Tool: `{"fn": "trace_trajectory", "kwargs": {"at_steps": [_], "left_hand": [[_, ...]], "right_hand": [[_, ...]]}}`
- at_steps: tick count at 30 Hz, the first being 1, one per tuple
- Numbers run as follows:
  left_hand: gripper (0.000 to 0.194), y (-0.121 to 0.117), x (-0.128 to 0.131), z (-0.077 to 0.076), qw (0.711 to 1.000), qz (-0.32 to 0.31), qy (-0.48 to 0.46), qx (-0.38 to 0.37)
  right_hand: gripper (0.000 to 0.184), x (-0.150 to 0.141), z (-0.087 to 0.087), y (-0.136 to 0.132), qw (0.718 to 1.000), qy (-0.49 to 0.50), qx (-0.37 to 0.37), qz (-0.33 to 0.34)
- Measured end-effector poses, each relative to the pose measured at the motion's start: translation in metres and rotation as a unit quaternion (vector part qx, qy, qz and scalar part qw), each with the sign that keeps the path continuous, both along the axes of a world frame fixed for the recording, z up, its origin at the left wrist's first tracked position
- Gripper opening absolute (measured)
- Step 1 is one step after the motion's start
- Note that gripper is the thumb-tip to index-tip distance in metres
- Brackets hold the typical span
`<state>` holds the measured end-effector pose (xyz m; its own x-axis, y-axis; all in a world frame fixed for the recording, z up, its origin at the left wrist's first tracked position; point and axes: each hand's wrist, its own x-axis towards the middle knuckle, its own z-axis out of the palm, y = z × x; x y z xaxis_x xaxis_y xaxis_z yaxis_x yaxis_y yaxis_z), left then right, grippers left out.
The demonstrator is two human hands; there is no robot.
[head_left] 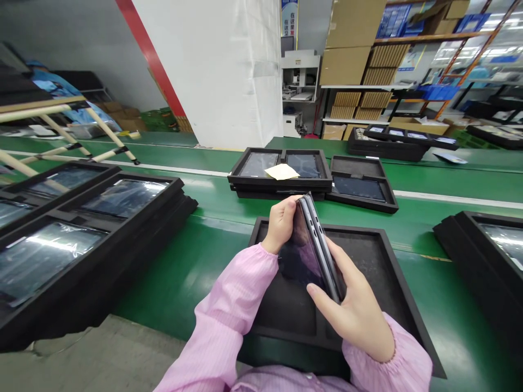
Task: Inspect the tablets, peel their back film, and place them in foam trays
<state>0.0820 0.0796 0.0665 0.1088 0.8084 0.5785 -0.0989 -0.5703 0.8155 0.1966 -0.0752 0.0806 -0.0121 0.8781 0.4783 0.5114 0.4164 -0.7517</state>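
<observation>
Head view: L hand point(281, 222) gripped paired tablets point(301, 250) at far end, R hand point(362, 307) near end, tilted above black tray point(370, 258), prob. so ported edges faced up.

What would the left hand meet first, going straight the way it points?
Past the tablets it grips, the left hand would likely meet the tray stack under the yellow paper; depth is unclear, it may pass above.

Big tray point(368, 251): is lying on the table point(186, 272).
Stack point(281, 184): is sitting behind it.
Paper point(281, 171): is lying on the stack.
Small tray point(355, 166): is lying right of the stack.
Left trays point(157, 220): are sitting left.
Right trays point(460, 239): are sitting right.
</observation>
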Motion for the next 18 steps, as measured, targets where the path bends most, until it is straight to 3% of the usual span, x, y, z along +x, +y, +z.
{"fn": "trace_trajectory", "kwargs": {"at_steps": [11, 18], "left_hand": [[0.069, -0.007, -0.001, 0.001, 0.999, 0.000, -0.002, 0.032], [0.069, -0.013, -0.005, 0.003, 0.999, -0.037, -0.011, 0.019]], "right_hand": [[0.048, 0.002, 0.001, -0.006, 0.997, 0.062, -0.032, 0.015], [0.044, 0.001, 0.002, -0.010, 0.998, 0.056, -0.033, 0.009]]}}
